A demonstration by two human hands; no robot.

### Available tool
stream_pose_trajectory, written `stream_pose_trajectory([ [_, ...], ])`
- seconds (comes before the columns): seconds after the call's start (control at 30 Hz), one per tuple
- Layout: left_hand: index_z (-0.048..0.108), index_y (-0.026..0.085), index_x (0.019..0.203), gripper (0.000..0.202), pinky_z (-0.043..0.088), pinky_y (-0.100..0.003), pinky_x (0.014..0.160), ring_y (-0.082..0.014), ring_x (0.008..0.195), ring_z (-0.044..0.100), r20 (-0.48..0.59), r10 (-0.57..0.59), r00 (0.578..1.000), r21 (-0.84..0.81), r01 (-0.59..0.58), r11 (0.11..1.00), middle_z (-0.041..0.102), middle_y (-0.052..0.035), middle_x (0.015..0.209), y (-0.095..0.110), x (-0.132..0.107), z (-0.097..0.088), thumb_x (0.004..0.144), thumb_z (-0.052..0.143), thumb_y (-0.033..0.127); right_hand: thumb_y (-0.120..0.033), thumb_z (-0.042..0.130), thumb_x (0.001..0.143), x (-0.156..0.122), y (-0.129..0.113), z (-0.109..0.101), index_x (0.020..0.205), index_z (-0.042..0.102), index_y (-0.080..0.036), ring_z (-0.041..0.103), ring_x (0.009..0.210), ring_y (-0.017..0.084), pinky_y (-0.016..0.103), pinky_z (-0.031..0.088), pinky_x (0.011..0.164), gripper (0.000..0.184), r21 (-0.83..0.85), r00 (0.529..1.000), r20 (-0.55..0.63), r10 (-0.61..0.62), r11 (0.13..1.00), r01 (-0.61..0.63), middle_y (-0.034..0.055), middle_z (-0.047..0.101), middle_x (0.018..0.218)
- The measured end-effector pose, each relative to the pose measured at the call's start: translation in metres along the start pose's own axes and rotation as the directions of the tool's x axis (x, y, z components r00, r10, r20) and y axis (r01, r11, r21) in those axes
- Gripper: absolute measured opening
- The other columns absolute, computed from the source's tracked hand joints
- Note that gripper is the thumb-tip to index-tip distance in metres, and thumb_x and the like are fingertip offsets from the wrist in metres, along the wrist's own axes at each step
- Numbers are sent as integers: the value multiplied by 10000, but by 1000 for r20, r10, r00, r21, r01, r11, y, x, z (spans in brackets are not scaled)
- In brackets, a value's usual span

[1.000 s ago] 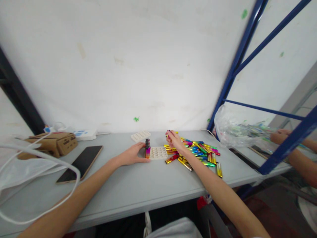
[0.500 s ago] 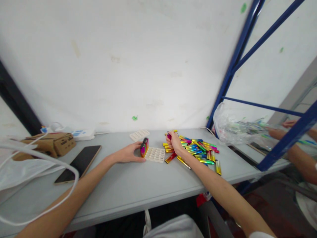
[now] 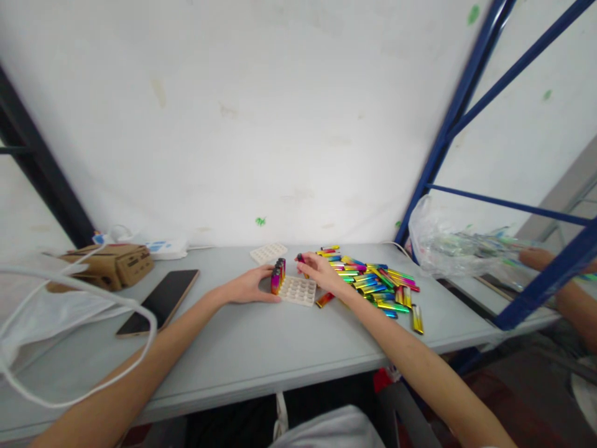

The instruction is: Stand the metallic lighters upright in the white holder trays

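A white tray with round holes (image 3: 299, 290) lies in the middle of the grey table (image 3: 261, 348). A few rainbow-coloured lighters (image 3: 278, 275) stand upright in its left edge. My left hand (image 3: 249, 286) rests flat beside them, fingers spread against the tray's left side. My right hand (image 3: 319, 272) hovers over the tray's far right part, pinching one more lighter (image 3: 301, 257) by its end. A heap of shiny rainbow lighters (image 3: 373, 284) lies just right of the tray.
A second white tray (image 3: 268, 252) lies near the wall. A phone (image 3: 159, 301), a cardboard box (image 3: 112, 264), a power strip (image 3: 161, 246) and a white cable (image 3: 69, 348) sit at left. Right stands a blue rack (image 3: 448, 143) with a plastic bag (image 3: 443, 242); another person's arm (image 3: 559, 274) shows there.
My right hand has moved left from the heap to above the tray, carrying a lighter. My left hand has stayed at the tray's left side.
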State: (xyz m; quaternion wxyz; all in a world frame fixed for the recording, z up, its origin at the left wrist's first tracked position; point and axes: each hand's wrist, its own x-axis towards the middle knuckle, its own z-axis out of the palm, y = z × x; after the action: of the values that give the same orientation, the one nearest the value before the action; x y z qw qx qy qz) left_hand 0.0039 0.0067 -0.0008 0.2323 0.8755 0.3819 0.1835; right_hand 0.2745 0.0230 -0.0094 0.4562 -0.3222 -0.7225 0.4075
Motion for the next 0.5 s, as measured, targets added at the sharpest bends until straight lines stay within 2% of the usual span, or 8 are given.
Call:
stream_pose_trajectory([
  [0.1,616,182,1456,791,381,-436,1255,-354,1439,558,0,3,1000,-3,-3,1000,585,-122,1586,1,0,1,810,841,579,-551,785,850,-2,-1,5,975,659,-226,722,881,224,364,578,847,371,-48,997,-60,-49,998,46,36,757,918],
  [0.27,594,164,1474,825,382,-431,1255,-357,1429,568,-11,-10,1000,-7,9,1000,584,-132,1584,5,0,0,798,845,566,-566,781,864,0,0,15,916,611,-232,746,953,243,362,586,845,379,-76,975,-201,-98,994,84,66,789,975],
  [0.33,573,158,1492,849,371,-433,1262,-356,1445,553,-11,-11,1000,-9,11,1000,569,-139,1597,6,0,1,796,848,558,-579,774,867,2,2,18,903,610,-230,739,950,240,354,586,827,388,-147,981,-158,-108,986,85,68,787,983],
  [0.4,568,155,1495,851,359,-439,1269,-356,1456,541,-4,-8,1000,-5,8,1000,564,-144,1601,6,0,1,798,848,554,-569,784,867,4,6,19,876,610,-226,726,879,231,335,572,770,384,-263,996,-58,-72,963,54,53,774,923],
  [0.5,579,155,1482,838,349,-458,1275,-368,1459,536,0,-2,1000,4,2,1000,562,-148,1601,6,0,1,798,848,556,-475,787,903,6,11,17,860,616,-219,707,810,218,312,535,730,311,-425,1000,28,-9,905,20,39,757,868],
])
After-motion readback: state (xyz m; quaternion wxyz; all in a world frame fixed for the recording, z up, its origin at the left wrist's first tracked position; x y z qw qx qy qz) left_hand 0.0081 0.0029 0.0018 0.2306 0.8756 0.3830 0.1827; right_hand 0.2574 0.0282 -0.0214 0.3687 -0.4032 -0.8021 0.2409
